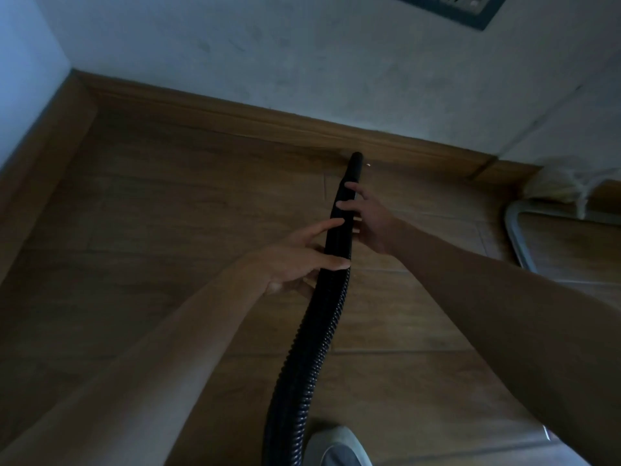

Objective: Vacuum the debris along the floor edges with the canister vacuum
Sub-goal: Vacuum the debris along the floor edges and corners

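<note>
A black ribbed vacuum hose [304, 358] runs from the bottom of the view up to a smooth black nozzle tube [354, 166]. The nozzle's tip rests at the foot of the wooden baseboard [235, 117]. A tiny pale speck of debris [369, 165] lies just right of the tip. My left hand [295, 260] grips the hose from the left, thumb across it. My right hand [368, 218] holds the tube higher up from the right, fingers wrapped over it. The canister itself is out of view.
Wood-look floor [168, 230] meets white walls; a corner lies at the upper left [72, 74]. A metal frame [517, 237] and a pale bag [557, 183] sit at the right. My shoe [336, 445] is at the bottom. A wall socket plate [453, 5] is above.
</note>
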